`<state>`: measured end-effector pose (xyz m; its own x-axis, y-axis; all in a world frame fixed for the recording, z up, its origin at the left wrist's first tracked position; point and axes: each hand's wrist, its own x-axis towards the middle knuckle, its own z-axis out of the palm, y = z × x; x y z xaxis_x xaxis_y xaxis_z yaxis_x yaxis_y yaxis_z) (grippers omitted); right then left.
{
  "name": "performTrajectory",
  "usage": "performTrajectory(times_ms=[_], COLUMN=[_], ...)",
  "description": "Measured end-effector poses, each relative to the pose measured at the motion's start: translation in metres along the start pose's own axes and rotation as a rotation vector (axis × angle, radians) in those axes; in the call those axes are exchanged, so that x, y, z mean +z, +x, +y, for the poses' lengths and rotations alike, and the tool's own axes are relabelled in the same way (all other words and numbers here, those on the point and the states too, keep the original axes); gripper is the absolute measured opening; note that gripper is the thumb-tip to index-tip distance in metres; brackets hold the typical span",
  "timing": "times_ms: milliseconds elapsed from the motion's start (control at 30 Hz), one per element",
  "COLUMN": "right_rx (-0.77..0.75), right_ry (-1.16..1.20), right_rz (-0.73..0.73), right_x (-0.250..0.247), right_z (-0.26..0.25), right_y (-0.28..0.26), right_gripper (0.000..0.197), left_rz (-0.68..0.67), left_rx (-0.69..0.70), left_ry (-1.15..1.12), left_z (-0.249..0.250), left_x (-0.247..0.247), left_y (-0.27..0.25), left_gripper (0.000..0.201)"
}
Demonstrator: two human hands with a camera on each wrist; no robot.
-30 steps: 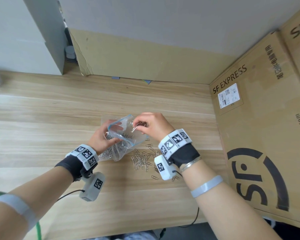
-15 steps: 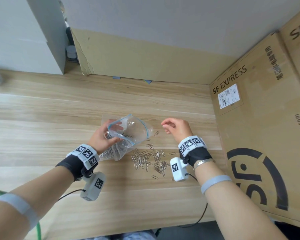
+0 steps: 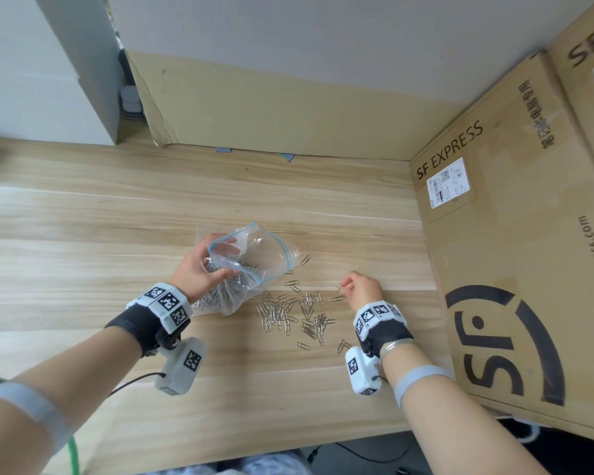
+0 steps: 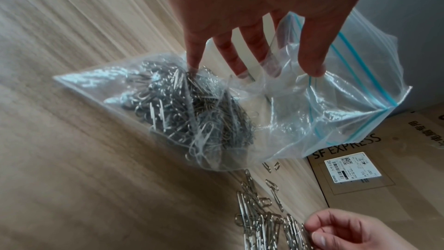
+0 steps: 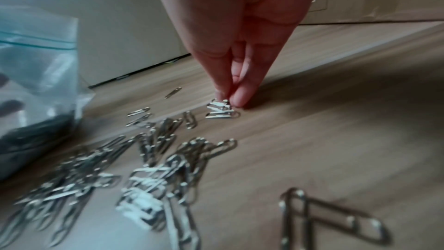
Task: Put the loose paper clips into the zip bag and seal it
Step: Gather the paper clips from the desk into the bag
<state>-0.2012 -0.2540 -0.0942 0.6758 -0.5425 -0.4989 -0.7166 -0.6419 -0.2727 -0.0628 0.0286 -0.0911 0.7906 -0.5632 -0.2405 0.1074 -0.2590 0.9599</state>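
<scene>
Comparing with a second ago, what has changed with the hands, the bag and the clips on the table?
The right hand left the mouth of the zip bag, where it was dropping clips in, swung out to the right and down to the table, and now pinches a few paper clips at the pile's far edge. The left hand holds the bag open as before; the loose pile remains.

My left hand point(image 4: 259, 3) palm cut off by top edge; near silver wire paper clips point(image 5: 79, 183) motion-blurred; clear plastic zip bag point(image 5: 36, 75) cropped left.
</scene>
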Motion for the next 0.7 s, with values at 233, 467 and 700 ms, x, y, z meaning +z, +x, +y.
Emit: performTrajectory(times_ms=[233,467,700], right_rx=[0.005,0.140,0.098], right_ry=[0.210,0.188,0.279], right_rz=[-0.182,-0.648,-0.715], right_x=[0.011,-0.012,0.006], right_z=[-0.025,0.006,0.010], right_y=[-0.012,-0.027,-0.032], right_gripper=[0.010,0.056,0.056], left_rz=[-0.003,0.000,0.007], left_rx=[-0.014,-0.014,-0.029], left_ry=[-0.017,-0.008,-0.024], left_z=[-0.001,-0.001,-0.002], left_x=[0.000,-0.002,0.000], left_y=[0.000,-0.001,-0.001], left_gripper=[0.047,0.053,0.047])
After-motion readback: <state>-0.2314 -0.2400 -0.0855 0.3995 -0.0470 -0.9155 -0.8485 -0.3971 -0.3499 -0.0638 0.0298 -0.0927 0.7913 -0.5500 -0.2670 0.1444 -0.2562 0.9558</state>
